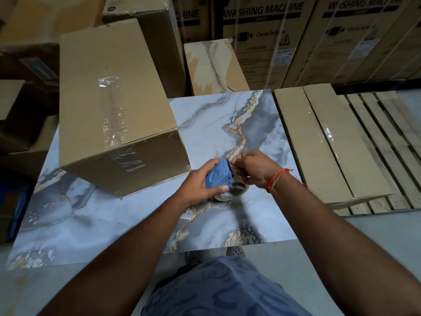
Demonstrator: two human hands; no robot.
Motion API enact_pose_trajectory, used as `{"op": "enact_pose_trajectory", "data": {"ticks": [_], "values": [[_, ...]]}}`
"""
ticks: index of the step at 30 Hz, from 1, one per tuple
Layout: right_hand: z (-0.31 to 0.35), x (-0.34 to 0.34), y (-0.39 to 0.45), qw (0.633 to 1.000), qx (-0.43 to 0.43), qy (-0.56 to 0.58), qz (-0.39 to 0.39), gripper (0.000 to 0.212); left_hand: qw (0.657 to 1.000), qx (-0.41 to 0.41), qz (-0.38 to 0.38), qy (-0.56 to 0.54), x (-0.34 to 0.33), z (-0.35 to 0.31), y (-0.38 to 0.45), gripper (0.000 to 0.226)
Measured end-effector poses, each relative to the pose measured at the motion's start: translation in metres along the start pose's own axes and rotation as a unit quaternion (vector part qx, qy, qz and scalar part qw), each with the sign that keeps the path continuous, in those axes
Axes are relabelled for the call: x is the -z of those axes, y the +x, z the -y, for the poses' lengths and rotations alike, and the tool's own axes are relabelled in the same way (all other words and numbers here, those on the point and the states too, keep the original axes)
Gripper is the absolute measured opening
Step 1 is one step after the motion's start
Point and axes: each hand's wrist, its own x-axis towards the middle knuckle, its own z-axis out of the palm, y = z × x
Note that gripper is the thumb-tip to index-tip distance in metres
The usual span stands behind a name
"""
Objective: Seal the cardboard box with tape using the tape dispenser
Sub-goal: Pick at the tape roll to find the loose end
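A tall brown cardboard box stands on the left part of a marble-patterned slab, with clear tape running down its top seam and over its near edge. To its right, my left hand grips the blue tape dispenser, whose clear tape roll rests on the slab. My right hand, an orange thread around its wrist, pinches at the tape end by the dispenser's blade. Both hands are clear of the box.
Flat taped cartons lie on a wooden pallet to the right. A worn box and large washing-machine cartons stand behind. More boxes crowd the left. Grey floor lies in front, where my shoe shows.
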Motion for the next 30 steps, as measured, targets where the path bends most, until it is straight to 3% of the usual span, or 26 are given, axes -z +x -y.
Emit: {"op": "enact_pose_trajectory", "data": {"ticks": [16,30], "values": [[0.002,0.015,0.001,0.985,0.063,-0.116,-0.106,0.012,0.977,-0.020,-0.007,0.211,0.009,0.000,0.017,0.076],[0.009,0.015,-0.010,0.971,0.095,-0.181,-0.120,0.012,0.973,-0.009,0.026,0.228,0.014,-0.008,0.020,0.076]]}}
